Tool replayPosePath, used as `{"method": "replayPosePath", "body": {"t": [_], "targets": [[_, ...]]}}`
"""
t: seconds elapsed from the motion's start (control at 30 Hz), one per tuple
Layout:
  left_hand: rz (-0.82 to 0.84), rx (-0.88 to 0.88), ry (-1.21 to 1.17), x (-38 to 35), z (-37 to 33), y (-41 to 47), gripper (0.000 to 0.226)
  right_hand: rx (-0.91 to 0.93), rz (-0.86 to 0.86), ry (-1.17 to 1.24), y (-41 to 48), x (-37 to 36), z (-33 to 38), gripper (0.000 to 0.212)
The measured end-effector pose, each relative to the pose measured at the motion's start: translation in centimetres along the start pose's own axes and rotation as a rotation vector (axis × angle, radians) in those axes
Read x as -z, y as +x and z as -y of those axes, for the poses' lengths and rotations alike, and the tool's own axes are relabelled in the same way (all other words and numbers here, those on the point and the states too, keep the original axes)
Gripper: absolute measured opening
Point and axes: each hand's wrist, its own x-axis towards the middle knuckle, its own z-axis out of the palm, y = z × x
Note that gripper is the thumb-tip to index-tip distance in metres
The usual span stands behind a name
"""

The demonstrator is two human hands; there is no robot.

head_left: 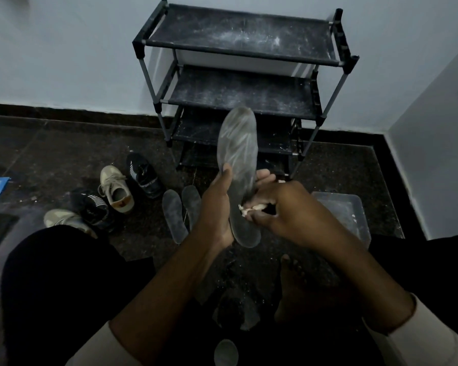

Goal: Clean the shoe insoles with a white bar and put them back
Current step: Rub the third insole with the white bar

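Left hand [217,204] props the long grey foam insole [237,149] upright so my right hand [278,207], pinching the crumbling white bar [249,208], can rub its heel.

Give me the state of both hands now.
Left hand: grips the grey insole by its edge.
Right hand: pinches the white bar against the insole.

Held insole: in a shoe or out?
Out. The left hand holds the insole in the air, toe end up, while the right hand presses the white bar to it.
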Motion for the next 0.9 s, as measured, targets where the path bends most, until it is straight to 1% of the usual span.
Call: {"method": "replayPosePath", "body": {"t": [0.03, 0.1, 0.2, 0.27, 0.33, 0.4, 0.43, 0.5, 0.57, 0.6, 0.63, 0.67, 0.73, 0.77, 0.8, 0.9], "targets": [[-0.013, 0.007, -0.015, -0.2, 0.0, -0.1, 0.069, 0.018, -0.027, -0.044, 0.2, -0.3, 0.1, 0.010], [-0.079, 0.009, -0.037, -0.5, 0.6, 0.0, 0.061, 0.028, -0.133, -0.133, 0.6, -0.4, -0.2, 0.009], [-0.068, -0.015, -0.003, -1.2, 1.6, -0.1, 0.054, 0.004, -0.295, -0.209, 1.1, 0.1, -0.9, 0.009], [-0.084, -0.035, 0.000, -1.1, 1.4, 0.0, 0.053, -0.013, -0.276, -0.138, 0.7, 0.1, -0.6, 0.009], [-0.061, -0.036, -0.025, -0.7, 0.9, 0.1, 0.056, -0.015, -0.182, -0.046, 0.2, -0.4, -0.1, 0.009], [-0.047, -0.038, -0.019, -0.6, 0.7, 0.0, 0.058, -0.008, -0.161, -0.034, 0.2, -0.9, 0.0, 0.009], [-0.075, -0.045, -0.012, -0.8, 0.7, -0.1, 0.056, -0.011, -0.194, -0.040, 0.3, -1.0, -0.2, 0.009], [-0.118, -0.055, 0.024, -1.1, 1.0, 0.0, 0.050, -0.020, -0.318, -0.099, 0.9, -1.1, -0.9, 0.010], [-0.122, -0.067, 0.094, -1.3, 1.4, 0.1, 0.048, -0.047, -0.432, -0.171, 1.2, -0.9, -1.2, 0.011], [-0.125, -0.072, 0.114, -1.4, 1.5, 0.1, 0.049, -0.058, -0.444, -0.178, 1.2, -0.7, -1.2, 0.011], [-0.135, -0.076, 0.115, -1.2, 1.5, 0.2, 0.049, -0.057, -0.407, -0.153, 1.0, -0.6, -1.1, 0.011], [-0.131, -0.074, 0.092, -1.0, 1.4, 0.2, 0.050, -0.047, -0.328, -0.108, 0.8, -0.5, -0.8, 0.011], [-0.052, -0.063, 0.051, -0.4, 0.8, 0.2, 0.058, -0.032, -0.161, -0.029, 0.3, -0.7, -0.3, 0.009], [-0.021, -0.065, 0.046, -0.3, 0.6, 0.1, 0.061, -0.025, -0.142, -0.025, 0.2, -0.8, -0.3, 0.007], [-0.023, -0.072, 0.049, -0.3, 0.5, 0.1, 0.062, -0.018, -0.171, -0.035, 0.3, -0.9, -0.5, 0.007], [-0.116, -0.059, 0.085, -1.1, 0.7, -0.1, 0.052, -0.013, -0.360, -0.113, 0.8, -0.9, -1.6, 0.009]]}}
